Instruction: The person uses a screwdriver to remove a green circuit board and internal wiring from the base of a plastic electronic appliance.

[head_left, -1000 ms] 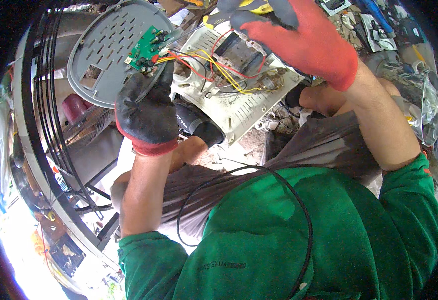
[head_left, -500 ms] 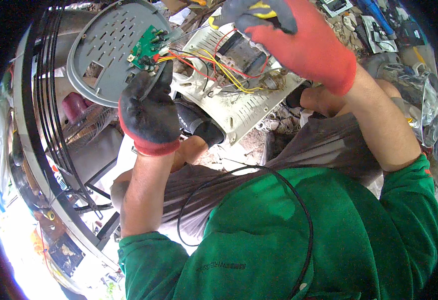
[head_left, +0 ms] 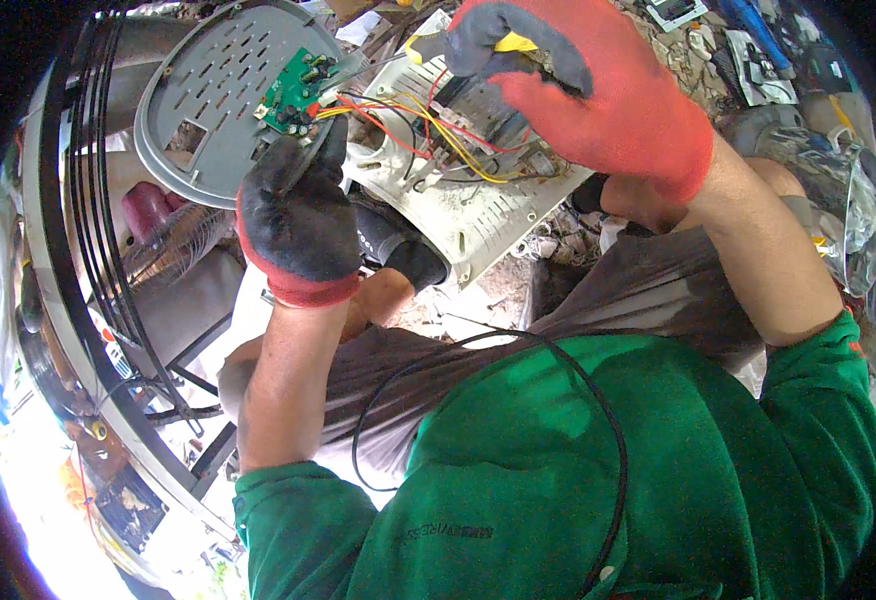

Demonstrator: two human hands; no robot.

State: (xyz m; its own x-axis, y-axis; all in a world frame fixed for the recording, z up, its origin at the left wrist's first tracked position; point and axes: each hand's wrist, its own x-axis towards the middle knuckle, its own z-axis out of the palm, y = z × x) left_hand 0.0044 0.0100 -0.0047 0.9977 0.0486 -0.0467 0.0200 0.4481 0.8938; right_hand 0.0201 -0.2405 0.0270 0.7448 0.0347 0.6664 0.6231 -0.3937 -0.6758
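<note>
My left hand (head_left: 303, 220), in a red and black work glove, grips the lower right edge of a grey oval slotted plastic cover (head_left: 183, 90). A green circuit board (head_left: 293, 95) sits on the cover near my fingertips. My right hand (head_left: 598, 100), gloved the same way, is closed around a screwdriver (head_left: 426, 46) with a yellow and black handle. Its thin shaft points left to the board's right edge; whether the tip touches is unclear. Red, yellow and black wires (head_left: 448, 140) run from the board into a white plastic housing (head_left: 478, 225), where a dark metal block (head_left: 483, 105) is partly covered by my right hand.
A metal rack with dark bars (head_left: 93, 200) stands at the left, with a wire fan guard (head_left: 173, 245) behind it. Scraps and rubble (head_left: 658, 60) cover the ground ahead. A clear plastic-wrapped item (head_left: 848, 195) lies at the right. A black cable (head_left: 613, 430) crosses my green shirt.
My right hand has shifted slightly left with the screwdriver, hiding more of the metal block. The cover and board have tilted a little in my left hand, and the wires have moved slightly.
</note>
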